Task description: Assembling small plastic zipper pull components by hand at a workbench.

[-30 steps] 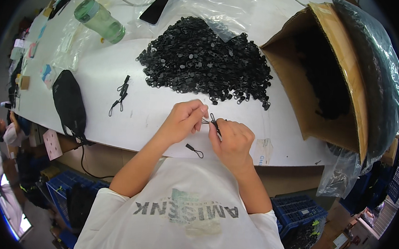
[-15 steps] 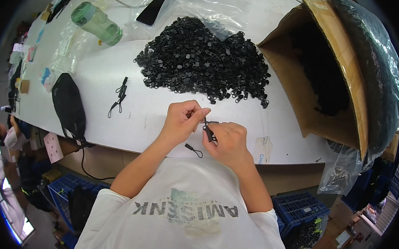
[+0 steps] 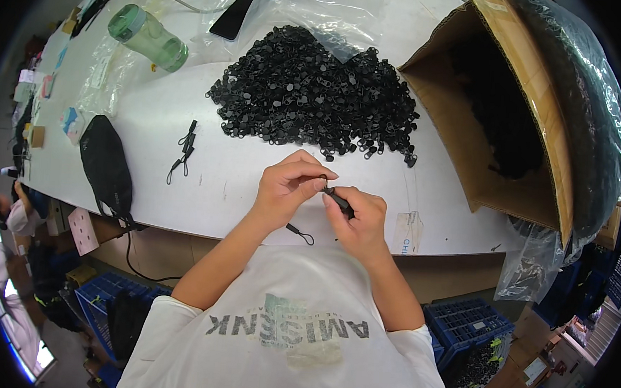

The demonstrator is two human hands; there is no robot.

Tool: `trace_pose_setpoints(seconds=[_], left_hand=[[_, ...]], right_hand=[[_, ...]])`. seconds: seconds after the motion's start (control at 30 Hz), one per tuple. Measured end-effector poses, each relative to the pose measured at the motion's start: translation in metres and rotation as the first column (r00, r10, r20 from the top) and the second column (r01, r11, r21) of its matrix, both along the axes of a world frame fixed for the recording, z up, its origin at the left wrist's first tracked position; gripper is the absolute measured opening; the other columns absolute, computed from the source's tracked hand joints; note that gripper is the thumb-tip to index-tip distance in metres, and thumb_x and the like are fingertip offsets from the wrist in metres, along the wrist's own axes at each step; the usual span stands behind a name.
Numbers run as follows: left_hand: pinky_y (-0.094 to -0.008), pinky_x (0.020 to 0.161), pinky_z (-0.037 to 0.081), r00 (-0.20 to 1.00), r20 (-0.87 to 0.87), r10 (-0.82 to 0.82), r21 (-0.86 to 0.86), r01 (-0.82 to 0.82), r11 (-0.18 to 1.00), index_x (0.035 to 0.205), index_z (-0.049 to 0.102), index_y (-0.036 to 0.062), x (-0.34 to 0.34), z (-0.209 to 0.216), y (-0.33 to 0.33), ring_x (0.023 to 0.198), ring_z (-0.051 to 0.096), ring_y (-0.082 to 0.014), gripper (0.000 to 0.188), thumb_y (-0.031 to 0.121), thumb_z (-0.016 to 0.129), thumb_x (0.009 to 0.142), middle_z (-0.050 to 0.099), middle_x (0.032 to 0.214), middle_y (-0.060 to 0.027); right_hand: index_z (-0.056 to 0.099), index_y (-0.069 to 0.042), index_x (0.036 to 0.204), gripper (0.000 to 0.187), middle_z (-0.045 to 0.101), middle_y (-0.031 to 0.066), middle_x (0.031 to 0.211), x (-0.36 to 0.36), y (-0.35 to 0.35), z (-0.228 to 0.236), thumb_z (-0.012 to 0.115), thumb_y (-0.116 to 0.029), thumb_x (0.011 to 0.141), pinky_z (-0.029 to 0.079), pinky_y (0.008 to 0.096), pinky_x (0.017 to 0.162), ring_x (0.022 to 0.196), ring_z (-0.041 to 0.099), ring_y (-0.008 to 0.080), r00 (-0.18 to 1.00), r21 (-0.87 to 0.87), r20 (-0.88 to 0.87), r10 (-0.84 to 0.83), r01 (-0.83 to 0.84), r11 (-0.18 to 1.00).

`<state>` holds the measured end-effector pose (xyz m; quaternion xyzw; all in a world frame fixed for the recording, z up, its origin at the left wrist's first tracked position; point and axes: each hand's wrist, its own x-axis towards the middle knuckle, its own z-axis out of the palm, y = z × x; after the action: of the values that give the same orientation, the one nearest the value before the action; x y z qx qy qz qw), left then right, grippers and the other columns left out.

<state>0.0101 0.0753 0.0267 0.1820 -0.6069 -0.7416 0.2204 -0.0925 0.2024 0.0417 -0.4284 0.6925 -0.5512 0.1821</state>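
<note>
Above the table's near edge, my left hand [image 3: 288, 189] and my right hand [image 3: 361, 218] meet at a black cord zipper pull [image 3: 340, 204]. The right thumb and fingers pinch its thick dark body. At its thin cord loop, the left thumb and forefinger are closed together; whether a small metal or plastic piece is also between them is hidden. One loose cord pull [image 3: 300, 235] lies below the left wrist. Beyond both hands spreads a big heap of small black zipper sliders [image 3: 316, 95]. Several finished-looking cord pulls [image 3: 185, 151] lie in a short row on the left.
A black pouch-like cloth item [image 3: 106, 164] rests at the left table edge. Farther back are a green bottle [image 3: 149, 38], a phone [image 3: 235, 11] and clear plastic sheeting [image 3: 321, 17]. An open cardboard box [image 3: 443, 124] with a plastic liner stands right; blue crates [image 3: 466, 324] sit below.
The right hand has turned and drawn close to the left fingertips, with the cord loop now standing up at the left pinch. The pieces lying on the table look unchanged.
</note>
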Motion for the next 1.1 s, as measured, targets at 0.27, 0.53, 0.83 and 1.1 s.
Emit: trace_pose_setpoints(seconds=[0.27,0.53,0.83,1.1], left_hand=[[-0.0254,0.069,0.049,0.998,-0.036,0.045,0.073,-0.042,0.996,0.089,0.067,-0.0014,0.000,-0.006,-0.003,0.079,0.058,-0.0131,0.007,0.003,0.066,0.085,0.061,0.088,-0.0072],[-0.0308,0.067,0.049,0.992,0.100,0.070,-0.623,0.008,0.783,0.089,0.066,0.0020,0.002,0.003,-0.009,0.069,0.062,-0.0232,0.014,0.001,0.069,0.075,0.066,0.073,-0.0099],[-0.0373,0.064,0.050,0.962,0.199,-0.188,-0.739,0.273,0.615,0.087,0.062,0.0017,0.007,0.011,-0.024,0.065,0.061,-0.0287,0.015,-0.001,0.066,0.074,0.065,0.073,-0.0104],[-0.0349,0.062,0.052,0.956,0.230,-0.185,-0.620,0.290,0.729,0.096,0.063,0.0011,0.009,0.009,-0.017,0.070,0.064,-0.0301,0.018,-0.001,0.064,0.078,0.066,0.083,-0.0135]], right_hand=[[0.061,-0.002,0.075,0.015,0.049,0.0030,0.051,0.000,-0.005,-0.004,0.071,-0.001,0.065,0.035,0.0268,0.041,0.040,0.045,0.0140,0.962,-0.109,-0.272,0.036,-0.068,0.992],[0.060,0.000,0.080,0.014,0.052,0.0041,0.053,0.007,-0.004,-0.009,0.068,-0.001,0.069,0.039,0.0296,0.042,0.041,0.049,0.0188,0.894,-0.075,-0.442,-0.081,0.053,0.996],[0.061,-0.001,0.085,0.011,0.059,0.0091,0.057,0.007,0.001,0.007,0.062,-0.011,0.081,0.044,0.0362,0.047,0.048,0.058,0.0260,0.928,0.316,-0.342,0.147,-0.034,0.948],[0.056,-0.003,0.077,0.013,0.062,0.0110,0.065,0.001,0.003,0.016,0.057,-0.014,0.085,0.046,0.0412,0.048,0.053,0.061,0.0302,0.920,0.489,-0.310,0.240,-0.062,0.870]])
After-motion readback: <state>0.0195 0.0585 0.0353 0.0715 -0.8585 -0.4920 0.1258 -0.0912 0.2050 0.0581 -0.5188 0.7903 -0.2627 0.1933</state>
